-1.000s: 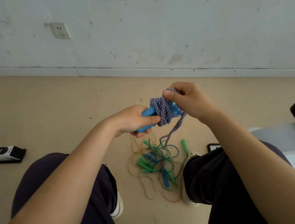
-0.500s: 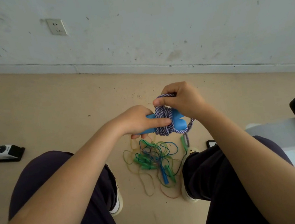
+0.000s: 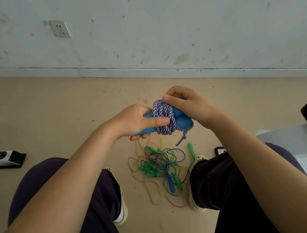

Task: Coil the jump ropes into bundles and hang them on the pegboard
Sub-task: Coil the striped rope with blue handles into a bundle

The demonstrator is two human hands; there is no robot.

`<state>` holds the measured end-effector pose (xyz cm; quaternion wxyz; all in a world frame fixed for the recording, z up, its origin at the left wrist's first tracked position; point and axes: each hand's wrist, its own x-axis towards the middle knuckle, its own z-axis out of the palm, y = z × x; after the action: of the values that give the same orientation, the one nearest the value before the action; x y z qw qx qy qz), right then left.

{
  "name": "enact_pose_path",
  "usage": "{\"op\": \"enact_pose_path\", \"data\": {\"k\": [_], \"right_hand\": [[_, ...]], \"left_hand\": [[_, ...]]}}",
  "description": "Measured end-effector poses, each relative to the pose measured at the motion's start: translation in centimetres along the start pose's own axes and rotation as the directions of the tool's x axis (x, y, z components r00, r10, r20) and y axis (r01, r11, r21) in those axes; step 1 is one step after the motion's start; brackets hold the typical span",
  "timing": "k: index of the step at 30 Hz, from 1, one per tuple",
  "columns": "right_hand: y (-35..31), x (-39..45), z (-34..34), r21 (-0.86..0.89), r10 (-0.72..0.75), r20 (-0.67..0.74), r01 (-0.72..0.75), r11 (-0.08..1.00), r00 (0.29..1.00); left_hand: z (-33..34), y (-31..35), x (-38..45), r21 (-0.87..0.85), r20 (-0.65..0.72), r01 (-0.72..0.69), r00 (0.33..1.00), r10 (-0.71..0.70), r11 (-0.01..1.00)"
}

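Gripped in the left hand (image 3: 132, 123), the blue handles (image 3: 182, 121) carry the purple-and-white rope (image 3: 163, 118) wound round them, index finger laid straight against the coil. Pinching the coil's top, the right hand (image 3: 185, 105) curls over it; a short rope end dangles below. Beneath, between the shoes, tangled jump ropes (image 3: 160, 168) lie on the floor (image 3: 52, 112), with bare floor reaching to the wall's edge.

We note the loose rope tail (image 3: 181, 141) now hangs far shorter — more cord lies wound onto the coil (image 3: 163, 117) around the blue handles (image 3: 182, 121).
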<state>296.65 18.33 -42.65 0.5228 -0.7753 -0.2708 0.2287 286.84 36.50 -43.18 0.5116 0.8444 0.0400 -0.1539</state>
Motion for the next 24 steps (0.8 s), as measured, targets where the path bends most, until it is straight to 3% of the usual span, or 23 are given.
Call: {"op": "enact_pose_path", "data": {"k": [5, 8, 13, 20, 24], "right_hand": [[-0.6, -0.2, -0.5, 0.376, 0.113, 0.075, -0.134, 0.917, 0.991], [-0.5, -0.3, -0.2, 0.432, 0.102, 0.128, -0.148, 0.889, 0.987], [-0.3, -0.4, 1.2, 0.337, 0.1, 0.153, -0.147, 0.93, 0.983], [-0.8, -0.5, 1.2, 0.072, 0.184, 0.118, -0.193, 0.979, 0.976], [-1.4, -0.6, 0.6, -0.037, 0.172, 0.032, -0.171, 0.985, 0.985]], "left_hand": [[0.1, 0.4, 0.2, -0.36, -0.103, -0.029, 0.995, -0.008, 0.933], [0.3, 0.5, 0.7, -0.517, -0.165, -0.047, 0.985, -0.046, 0.855], [-0.1, 0.2, 0.8, -0.597, -0.162, -0.066, 0.986, -0.039, 0.799], [-0.7, -0.1, 0.9, -0.501, -0.409, -0.133, 0.907, -0.099, 0.855], [-0.7, -0.6, 1.4, -0.44, -0.456, -0.099, 0.881, -0.127, 0.892]]}}
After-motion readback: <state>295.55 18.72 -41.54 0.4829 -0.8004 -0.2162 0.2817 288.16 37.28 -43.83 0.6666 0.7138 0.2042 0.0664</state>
